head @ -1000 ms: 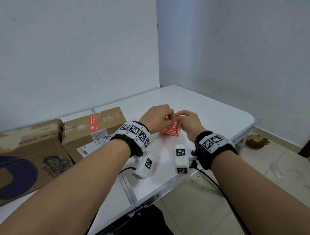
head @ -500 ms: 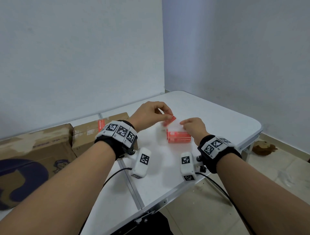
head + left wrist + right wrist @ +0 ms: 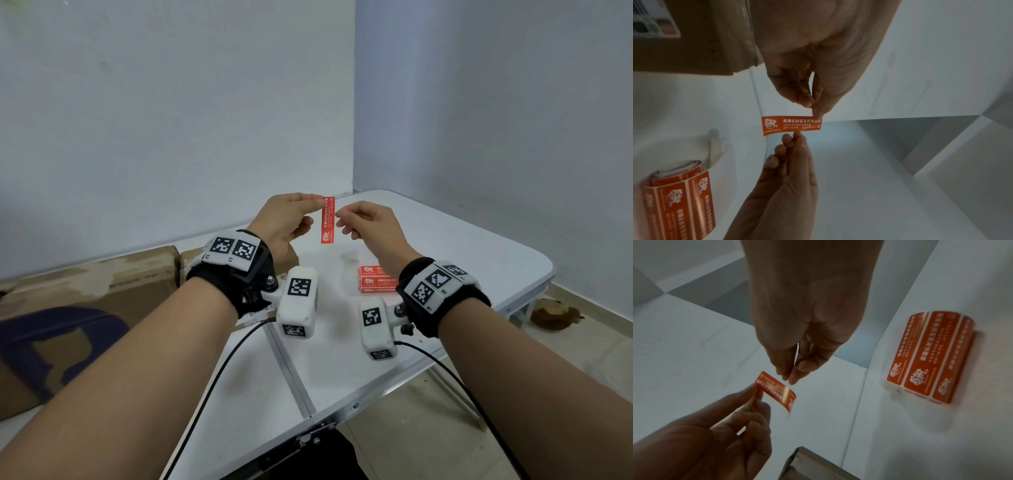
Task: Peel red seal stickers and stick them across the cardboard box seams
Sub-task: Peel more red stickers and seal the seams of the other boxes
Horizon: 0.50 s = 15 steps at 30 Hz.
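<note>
A red seal sticker hangs upright in the air above the white table. My left hand pinches its top end between thumb and fingertip; in the left wrist view the left hand grips one end of the sticker. My right hand is just right of the sticker, fingers curled and tips together, holding nothing; its fingertips reach the sticker's edge. The sticker roll lies on the table below my right wrist. Two cardboard boxes stand at the left, partly hidden by my left arm.
The table's far and right edges drop to a tiled floor. A brown object lies on the floor at the right. Walls close off the corner behind the table. Camera cables hang from both wrists.
The left hand has peeled one sticker off the roll and raised it. Both hands have lifted off the table. The roll stays on the table.
</note>
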Available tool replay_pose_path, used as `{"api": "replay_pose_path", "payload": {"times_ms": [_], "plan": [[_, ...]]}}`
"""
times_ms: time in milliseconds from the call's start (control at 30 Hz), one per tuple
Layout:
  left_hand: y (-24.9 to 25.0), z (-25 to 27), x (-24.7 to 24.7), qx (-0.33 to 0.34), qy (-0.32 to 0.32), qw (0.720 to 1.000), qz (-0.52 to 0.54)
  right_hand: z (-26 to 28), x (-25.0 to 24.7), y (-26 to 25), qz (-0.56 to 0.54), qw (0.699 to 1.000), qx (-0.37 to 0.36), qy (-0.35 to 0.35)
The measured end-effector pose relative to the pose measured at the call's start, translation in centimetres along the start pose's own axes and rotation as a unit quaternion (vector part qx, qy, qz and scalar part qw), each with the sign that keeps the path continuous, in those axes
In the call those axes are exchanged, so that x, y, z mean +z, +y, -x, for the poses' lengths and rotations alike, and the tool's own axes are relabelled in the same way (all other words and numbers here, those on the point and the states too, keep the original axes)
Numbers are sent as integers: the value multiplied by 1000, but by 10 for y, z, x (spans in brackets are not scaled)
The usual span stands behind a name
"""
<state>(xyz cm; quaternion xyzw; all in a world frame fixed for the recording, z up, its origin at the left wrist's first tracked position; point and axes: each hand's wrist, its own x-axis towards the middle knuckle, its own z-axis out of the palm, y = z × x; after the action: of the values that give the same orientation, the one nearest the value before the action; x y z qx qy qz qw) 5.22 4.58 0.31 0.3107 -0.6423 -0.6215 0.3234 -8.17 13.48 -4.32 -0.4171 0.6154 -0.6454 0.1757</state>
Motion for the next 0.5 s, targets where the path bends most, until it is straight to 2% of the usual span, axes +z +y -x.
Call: {"api": "replay_pose_path", "payload": {"times_ms": [200, 500], "plan": [[4, 9, -22, -30, 22, 999, 38, 0, 23, -10, 23, 999, -14, -25], [9, 17, -53, -10, 43, 999, 19, 1, 54, -26, 18, 998, -28, -53]]}}
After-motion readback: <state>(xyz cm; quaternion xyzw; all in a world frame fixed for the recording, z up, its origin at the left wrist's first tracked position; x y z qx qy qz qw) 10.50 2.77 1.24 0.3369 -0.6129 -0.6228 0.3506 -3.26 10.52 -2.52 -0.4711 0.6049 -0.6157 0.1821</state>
